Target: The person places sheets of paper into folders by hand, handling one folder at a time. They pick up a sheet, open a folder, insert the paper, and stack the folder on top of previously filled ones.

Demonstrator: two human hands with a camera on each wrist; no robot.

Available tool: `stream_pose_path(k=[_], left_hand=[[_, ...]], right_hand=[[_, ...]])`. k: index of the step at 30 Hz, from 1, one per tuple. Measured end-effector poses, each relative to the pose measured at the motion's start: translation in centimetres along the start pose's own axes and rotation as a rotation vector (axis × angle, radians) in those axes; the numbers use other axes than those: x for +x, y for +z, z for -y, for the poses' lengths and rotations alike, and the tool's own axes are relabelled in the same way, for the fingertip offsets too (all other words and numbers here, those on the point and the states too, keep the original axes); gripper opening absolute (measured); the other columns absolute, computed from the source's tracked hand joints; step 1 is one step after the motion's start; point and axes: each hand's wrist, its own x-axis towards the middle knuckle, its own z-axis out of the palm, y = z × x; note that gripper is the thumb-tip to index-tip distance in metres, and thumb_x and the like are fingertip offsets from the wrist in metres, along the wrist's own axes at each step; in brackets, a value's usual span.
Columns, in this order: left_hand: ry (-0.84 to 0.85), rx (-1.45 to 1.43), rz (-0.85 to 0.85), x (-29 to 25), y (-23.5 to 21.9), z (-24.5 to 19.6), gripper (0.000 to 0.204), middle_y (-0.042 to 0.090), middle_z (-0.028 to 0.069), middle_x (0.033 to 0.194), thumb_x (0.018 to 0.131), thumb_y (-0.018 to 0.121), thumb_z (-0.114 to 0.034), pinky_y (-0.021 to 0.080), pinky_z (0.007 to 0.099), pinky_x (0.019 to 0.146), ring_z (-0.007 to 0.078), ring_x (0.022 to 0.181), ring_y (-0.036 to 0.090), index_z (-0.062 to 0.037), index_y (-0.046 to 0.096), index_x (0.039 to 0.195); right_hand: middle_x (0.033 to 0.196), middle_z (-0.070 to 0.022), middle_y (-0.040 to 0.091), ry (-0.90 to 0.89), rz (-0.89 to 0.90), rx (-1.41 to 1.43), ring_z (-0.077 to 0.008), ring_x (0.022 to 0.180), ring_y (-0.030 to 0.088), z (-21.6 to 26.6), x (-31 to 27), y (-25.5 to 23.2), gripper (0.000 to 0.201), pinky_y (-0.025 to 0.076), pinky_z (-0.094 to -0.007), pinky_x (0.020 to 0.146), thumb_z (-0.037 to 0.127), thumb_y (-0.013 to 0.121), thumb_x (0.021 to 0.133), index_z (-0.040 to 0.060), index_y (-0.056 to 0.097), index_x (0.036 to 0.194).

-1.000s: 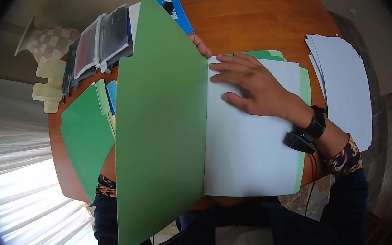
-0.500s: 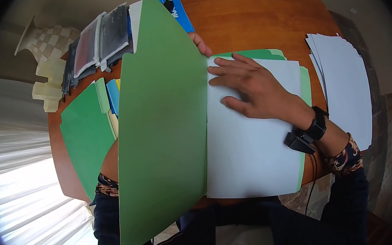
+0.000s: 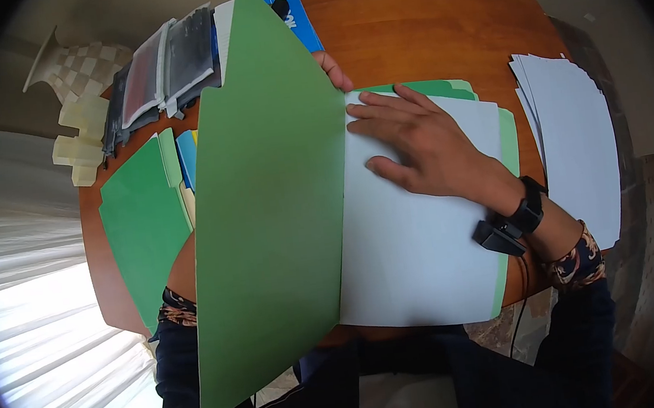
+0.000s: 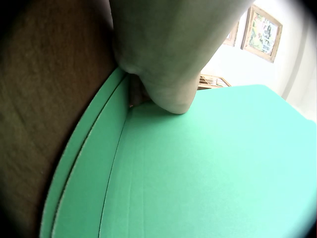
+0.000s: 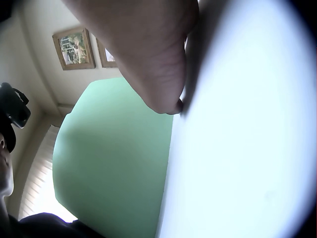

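Observation:
A green file folder stands open with its left cover raised. White paper sheets lie against its fold on the right side. My right hand rests on the upper part of the paper, fingers spread and fingertips close to the fold. At the far end of the fold, fingers of my left hand show past the raised cover, which hides most of that hand. In the left wrist view, my left hand grips the folder at its fold, from the cover's outer side.
More green folders lie at the left. A stack of white paper sits at the right. Zippered pouches and a blue notebook lie at the back left, near a checkered vase. The wooden table extends behind.
The raised cover has shifted only slightly. My right hand has slid a touch toward the fold, its fingers a little more spread; my left hand stays at the fold's far end.

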Motion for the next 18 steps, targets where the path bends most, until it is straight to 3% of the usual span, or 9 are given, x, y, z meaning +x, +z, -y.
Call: stream_pose_path(k=[18], left_hand=[[0.003,-0.009,-0.008,-0.25,0.58,-0.34,0.034,0.062,0.0118,0.118,0.09,0.068,-0.022,0.062,0.0377,0.078,0.0239,0.097,0.069,-0.0006,0.056,0.113]], right_hand=[[0.144,-0.0124,0.053,0.006,0.006,-0.007,-0.0281,0.141,0.04,-0.42,-0.08,0.12,0.043,0.025,-0.0491,0.12,0.028,0.063,0.091,0.01,0.061,0.13]])
